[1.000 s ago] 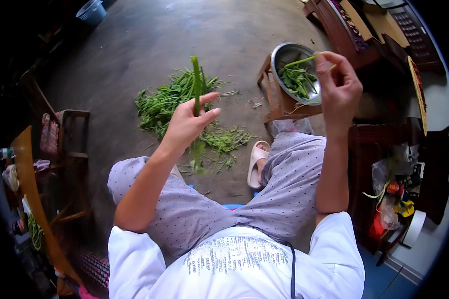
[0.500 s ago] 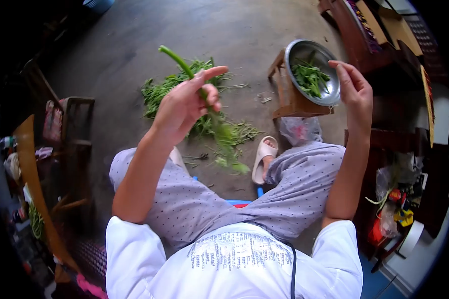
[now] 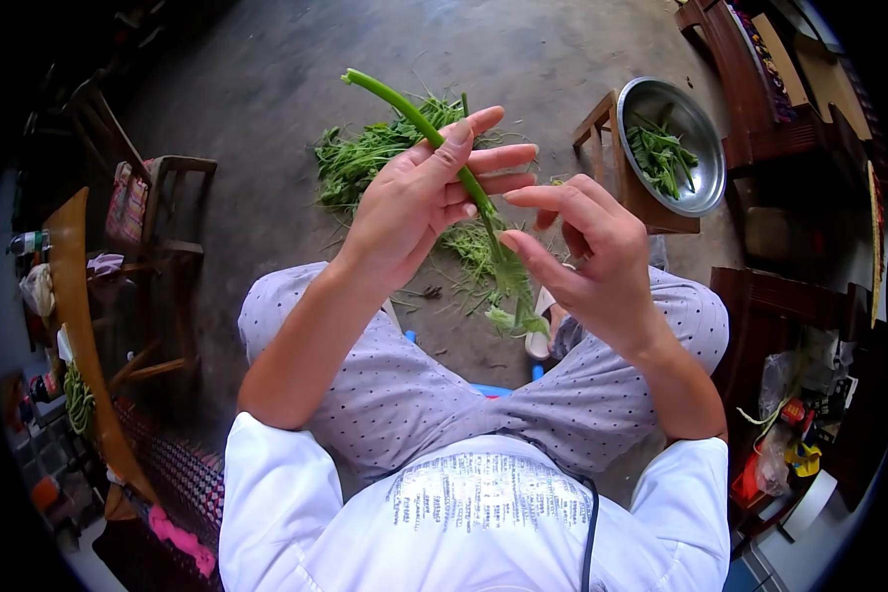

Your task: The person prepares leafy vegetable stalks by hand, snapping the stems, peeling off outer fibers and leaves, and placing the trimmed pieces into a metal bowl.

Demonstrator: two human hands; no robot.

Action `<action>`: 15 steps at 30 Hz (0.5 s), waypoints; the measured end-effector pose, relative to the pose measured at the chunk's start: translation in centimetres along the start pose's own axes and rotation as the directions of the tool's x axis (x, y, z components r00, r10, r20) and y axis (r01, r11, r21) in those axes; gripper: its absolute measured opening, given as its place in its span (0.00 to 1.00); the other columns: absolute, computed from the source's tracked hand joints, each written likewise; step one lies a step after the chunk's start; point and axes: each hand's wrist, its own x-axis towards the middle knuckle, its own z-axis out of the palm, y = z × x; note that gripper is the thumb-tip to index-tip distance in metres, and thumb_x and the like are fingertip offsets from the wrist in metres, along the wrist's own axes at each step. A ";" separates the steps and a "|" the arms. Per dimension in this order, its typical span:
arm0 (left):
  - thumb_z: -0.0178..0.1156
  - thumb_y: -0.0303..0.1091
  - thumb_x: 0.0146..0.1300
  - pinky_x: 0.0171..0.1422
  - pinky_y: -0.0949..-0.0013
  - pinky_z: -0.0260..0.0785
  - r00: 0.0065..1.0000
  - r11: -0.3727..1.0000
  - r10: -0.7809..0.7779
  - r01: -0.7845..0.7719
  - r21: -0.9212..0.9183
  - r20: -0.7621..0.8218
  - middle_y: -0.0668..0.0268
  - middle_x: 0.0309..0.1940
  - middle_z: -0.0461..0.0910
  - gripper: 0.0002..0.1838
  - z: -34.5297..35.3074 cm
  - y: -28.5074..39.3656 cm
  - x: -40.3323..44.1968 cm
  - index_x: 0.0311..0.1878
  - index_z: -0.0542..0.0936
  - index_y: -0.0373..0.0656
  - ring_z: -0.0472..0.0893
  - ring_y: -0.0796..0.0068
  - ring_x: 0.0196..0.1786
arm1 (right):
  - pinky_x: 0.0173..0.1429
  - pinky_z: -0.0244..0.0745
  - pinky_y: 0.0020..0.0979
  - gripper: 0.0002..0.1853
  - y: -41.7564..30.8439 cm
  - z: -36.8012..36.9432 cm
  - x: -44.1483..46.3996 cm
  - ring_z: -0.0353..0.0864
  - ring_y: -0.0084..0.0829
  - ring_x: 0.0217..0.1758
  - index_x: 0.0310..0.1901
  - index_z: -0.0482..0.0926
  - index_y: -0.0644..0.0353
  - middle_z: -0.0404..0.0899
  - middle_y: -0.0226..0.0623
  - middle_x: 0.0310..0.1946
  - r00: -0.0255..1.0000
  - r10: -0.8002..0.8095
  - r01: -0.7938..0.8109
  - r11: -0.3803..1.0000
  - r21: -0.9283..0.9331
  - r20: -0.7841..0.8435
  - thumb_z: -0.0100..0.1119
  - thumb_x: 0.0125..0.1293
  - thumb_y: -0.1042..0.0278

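A long green stem [image 3: 405,107] with leaves hanging at its lower end lies across my left hand [image 3: 424,187], pinned under the thumb while the other fingers are stretched out. My right hand [image 3: 592,252] is beside the stem's lower part, thumb and forefinger apart with a small gap; no piece shows between them. Behind my left hand, a heap of leafy greens [image 3: 350,163] lies on the floor, with thin trimmings [image 3: 474,252] nearer my feet. Picked greens [image 3: 661,153] rest in a metal basin [image 3: 705,197] at the right.
The basin stands on a small wooden stool [image 3: 656,212]. A wooden chair [image 3: 183,197] is at the left beside a wooden board [image 3: 74,296]. Dark furniture [image 3: 750,128] lines the right, with plastic bags [image 3: 775,459] on a lower shelf.
My right hand has come from beside the basin to the stem in my left hand. The basin now appears farther right in view. The left hand keeps the same stem.
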 end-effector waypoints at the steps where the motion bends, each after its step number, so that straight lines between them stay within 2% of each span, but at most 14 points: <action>1: 0.41 0.47 0.74 0.52 0.73 0.74 1.000 1.000 0.003 -0.003 -0.011 -0.020 0.51 0.57 0.75 0.29 0.1 0.0 -0.1 0.70 0.58 0.37 0.78 0.64 0.56 | 0.30 0.72 0.30 0.11 -0.1 0.3 0.0 0.78 0.32 0.28 0.39 0.81 0.59 0.76 0.36 0.28 0.997 -0.060 0.058 0.996 -0.066 -0.037 0.69 0.54 0.71; 2: 0.41 0.47 0.74 0.52 0.73 0.74 1.000 1.000 0.003 -0.003 -0.011 -0.021 0.51 0.57 0.75 0.29 0.1 -0.1 -0.1 0.70 0.58 0.37 0.78 0.64 0.56 | 0.32 0.74 0.34 0.10 -0.1 0.7 0.0 0.80 0.37 0.30 0.39 0.81 0.58 0.77 0.38 0.29 0.995 -0.085 0.081 0.994 -0.074 -0.056 0.68 0.54 0.71; 4: 0.41 0.47 0.74 0.56 0.70 0.73 1.000 1.000 -0.005 0.005 -0.022 0.000 0.52 0.57 0.74 0.29 0.2 -0.1 -0.2 0.70 0.58 0.37 0.77 0.64 0.58 | 0.32 0.74 0.34 0.09 0.4 1.3 0.0 0.80 0.37 0.30 0.39 0.81 0.59 0.77 0.38 0.29 0.992 -0.106 0.100 0.991 -0.086 -0.069 0.67 0.55 0.72; 8: 0.41 0.49 0.74 0.54 0.72 0.73 1.000 1.000 0.011 -0.011 -0.008 0.000 0.51 0.59 0.73 0.30 0.2 -0.1 -0.4 0.69 0.58 0.36 0.77 0.65 0.59 | 0.32 0.74 0.34 0.07 0.6 1.4 0.1 0.80 0.37 0.28 0.38 0.81 0.60 0.77 0.38 0.29 0.990 -0.115 0.109 0.990 -0.085 -0.076 0.64 0.57 0.75; 10: 0.47 0.45 0.73 0.51 0.74 0.72 0.999 0.999 0.018 -0.019 -0.029 -0.039 0.57 0.53 0.77 0.27 0.3 0.0 -0.6 0.67 0.62 0.38 0.79 0.72 0.53 | 0.32 0.74 0.34 0.07 0.4 1.4 0.2 0.80 0.37 0.28 0.38 0.81 0.60 0.77 0.38 0.29 0.992 -0.095 0.087 0.992 -0.095 -0.086 0.64 0.56 0.75; 11: 0.47 0.45 0.73 0.51 0.74 0.72 0.999 0.999 0.018 -0.019 -0.029 -0.036 0.57 0.53 0.77 0.27 0.3 -0.2 -0.7 0.67 0.62 0.38 0.79 0.72 0.53 | 0.32 0.74 0.34 0.07 0.3 1.4 0.2 0.80 0.37 0.28 0.38 0.81 0.60 0.78 0.39 0.29 0.992 -0.075 0.064 0.992 -0.107 -0.098 0.64 0.56 0.75; 13: 0.54 0.39 0.70 0.48 0.77 0.72 0.989 0.974 0.112 -0.089 0.209 -0.099 0.67 0.44 0.78 0.22 0.3 -0.7 -0.9 0.64 0.67 0.41 0.78 0.80 0.46 | 0.32 0.74 0.34 0.07 0.3 1.3 0.3 0.80 0.37 0.28 0.37 0.81 0.61 0.77 0.39 0.29 0.991 -0.063 0.051 0.993 -0.105 -0.114 0.64 0.56 0.75; 14: 0.58 0.34 0.68 0.47 0.79 0.72 0.986 0.985 0.111 -0.093 0.144 -0.125 0.73 0.37 0.76 0.19 0.5 -0.8 -0.9 0.60 0.70 0.42 0.77 0.84 0.42 | 0.32 0.74 0.34 0.07 0.3 1.3 0.3 0.80 0.37 0.28 0.37 0.81 0.61 0.77 0.39 0.29 0.991 -0.050 0.037 0.994 -0.098 -0.127 0.64 0.56 0.75; 15: 0.58 0.34 0.68 0.47 0.79 0.72 0.986 0.985 0.111 -0.093 0.145 -0.124 0.73 0.37 0.76 0.19 0.5 -0.8 -0.9 0.60 0.70 0.42 0.77 0.84 0.42 | 0.32 0.74 0.34 0.07 0.3 1.2 0.3 0.80 0.37 0.28 0.37 0.81 0.61 0.77 0.39 0.29 0.990 -0.050 0.037 0.994 -0.099 -0.129 0.64 0.56 0.75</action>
